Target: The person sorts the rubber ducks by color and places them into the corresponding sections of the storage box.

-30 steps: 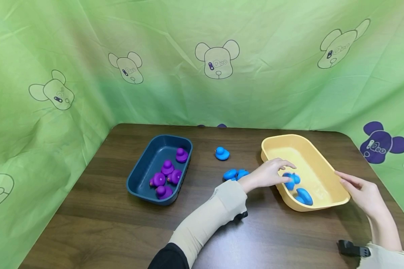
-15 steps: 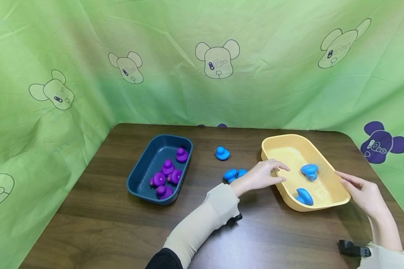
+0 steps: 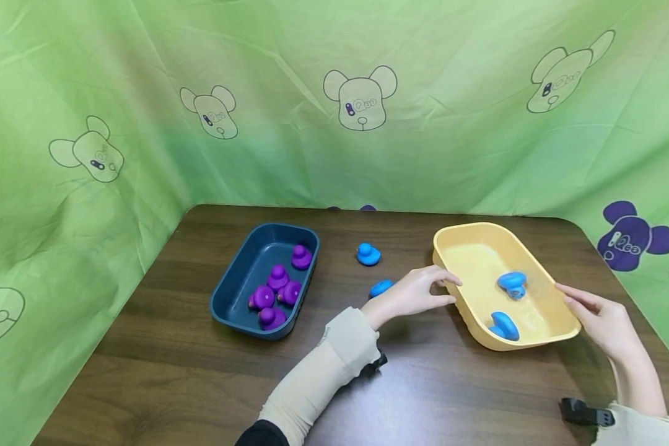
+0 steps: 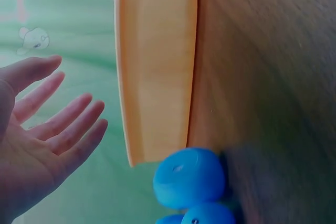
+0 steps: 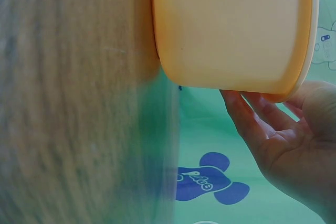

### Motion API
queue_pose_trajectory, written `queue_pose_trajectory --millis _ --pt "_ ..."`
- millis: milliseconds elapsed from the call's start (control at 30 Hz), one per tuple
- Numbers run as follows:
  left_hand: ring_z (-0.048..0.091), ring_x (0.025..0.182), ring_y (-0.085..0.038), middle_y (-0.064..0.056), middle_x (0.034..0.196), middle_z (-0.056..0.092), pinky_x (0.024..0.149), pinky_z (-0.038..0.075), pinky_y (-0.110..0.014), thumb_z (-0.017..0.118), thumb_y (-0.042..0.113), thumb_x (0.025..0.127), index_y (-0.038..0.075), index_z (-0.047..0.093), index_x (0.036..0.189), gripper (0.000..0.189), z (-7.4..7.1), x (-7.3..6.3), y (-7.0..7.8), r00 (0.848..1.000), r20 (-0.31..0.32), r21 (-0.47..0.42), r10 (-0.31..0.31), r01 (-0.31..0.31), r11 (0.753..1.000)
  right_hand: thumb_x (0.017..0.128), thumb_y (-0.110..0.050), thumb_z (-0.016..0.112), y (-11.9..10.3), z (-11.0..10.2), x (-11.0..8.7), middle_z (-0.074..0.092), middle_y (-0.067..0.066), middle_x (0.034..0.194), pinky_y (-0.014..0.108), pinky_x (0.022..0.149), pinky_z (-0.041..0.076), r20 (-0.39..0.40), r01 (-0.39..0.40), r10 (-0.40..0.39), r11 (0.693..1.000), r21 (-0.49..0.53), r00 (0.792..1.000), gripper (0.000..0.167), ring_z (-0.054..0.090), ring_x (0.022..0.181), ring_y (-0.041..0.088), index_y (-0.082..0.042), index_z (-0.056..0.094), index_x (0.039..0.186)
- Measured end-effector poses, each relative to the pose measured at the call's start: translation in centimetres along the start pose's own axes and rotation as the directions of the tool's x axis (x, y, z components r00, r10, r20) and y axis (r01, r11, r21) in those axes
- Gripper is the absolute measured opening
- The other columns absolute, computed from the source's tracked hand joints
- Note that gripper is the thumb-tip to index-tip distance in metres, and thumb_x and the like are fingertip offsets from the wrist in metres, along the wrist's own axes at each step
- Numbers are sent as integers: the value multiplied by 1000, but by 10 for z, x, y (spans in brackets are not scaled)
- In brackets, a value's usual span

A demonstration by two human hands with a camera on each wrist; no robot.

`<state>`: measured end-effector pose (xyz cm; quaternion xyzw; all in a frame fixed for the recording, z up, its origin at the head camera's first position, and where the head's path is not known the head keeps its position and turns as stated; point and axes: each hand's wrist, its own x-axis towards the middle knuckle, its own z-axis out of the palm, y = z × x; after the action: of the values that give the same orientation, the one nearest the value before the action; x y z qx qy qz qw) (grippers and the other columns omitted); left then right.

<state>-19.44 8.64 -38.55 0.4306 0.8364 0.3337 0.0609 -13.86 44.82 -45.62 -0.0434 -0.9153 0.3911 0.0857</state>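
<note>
Plainly, only the head view shows two blue ducks (image 3: 512,284) inside the yellow tray (image 3: 482,251); both wrist views give its smooth outer walls. The left hand's (image 3: 412,292) grip is loose and empty, just beside it. The right hand (image 3: 604,322) touches its right side; whether it pinches cannot be told. The left wrist view reveals a pair of rounded ducks (image 4: 190,178), one hidden from the head view, on the wood-grained bench (image 3: 145,371).
</note>
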Motion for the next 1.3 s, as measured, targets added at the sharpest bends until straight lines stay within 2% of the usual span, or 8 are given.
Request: queue_pose_trajectory --millis 167,400,500,667,767,1100,1200,1300 --pt "52 100 -6 4 113 55 81 38 -9 59 24 85 15 56 116 32 -8 -8 -4 1000 7 0 -12 12 1000 88 -34 52 13 3 4 40 -49 87 1 60 32 -18 -3 2 999 -32 1000 37 34 81 -29 -19 55 122" --pt "53 100 -8 -1 110 56 81 38 -9 59 21 85 13 56 115 31 -17 -17 -14 999 -4 4 -32 32 999 90 -23 51 -40 -3 -13 40 -46 85 1 60 31 2 11 -11 999 37 1000 29 34 78 -27 -28 57 118" --pt "53 100 -8 -1 110 56 80 37 -8 59 22 85 14 57 115 31 -20 -21 -17 999 -16 7 -50 50 999 90 -22 51 -47 -4 -15 40 -46 85 1 61 31 6 26 -26 999 32 1000 30 34 79 -27 -27 57 119" --pt "50 105 -10 -1 112 55 84 37 -12 59 22 86 14 57 115 30 -26 -28 -23 997 -23 -12 -78 78 997 89 -30 51 -20 0 -6 41 -46 86 0 60 31 -10 19 -19 1000 2 1000 34 35 80 -27 -18 56 121" --pt "49 107 -12 -1 114 54 86 37 -13 58 22 86 14 56 116 31 -29 -31 -27 995 -27 -34 -96 95 995 88 -33 52 -1 2 -1 42 -46 88 0 61 30 -30 10 -10 1000 -9 1000 35 35 81 -28 -21 57 121" --pt "48 107 -12 -1 116 54 88 37 -16 58 21 86 11 55 117 32 -35 -40 -38 989 -30 -37 -147 146 989 88 -37 51 34 2 10 39 -49 88 1 62 31 -18 -8 7 999 -47 1000 40 34 82 -28 -19 54 124" --pt "48 106 -12 -1 115 55 88 38 -17 58 21 86 11 55 116 32 -37 -42 -41 988 -27 -29 -154 153 988 89 -35 51 20 1 6 40 -47 88 1 61 31 -7 -13 13 999 -32 1000 39 34 82 -27 -18 53 124" --pt "48 106 -12 -1 114 55 88 38 -18 59 21 86 12 56 116 32 -38 -44 -45 984 -28 -31 -177 176 984 90 -30 50 -16 -1 -6 40 -46 86 1 60 31 2 -4 4 1000 2 1000 33 34 80 -27 -24 55 122"
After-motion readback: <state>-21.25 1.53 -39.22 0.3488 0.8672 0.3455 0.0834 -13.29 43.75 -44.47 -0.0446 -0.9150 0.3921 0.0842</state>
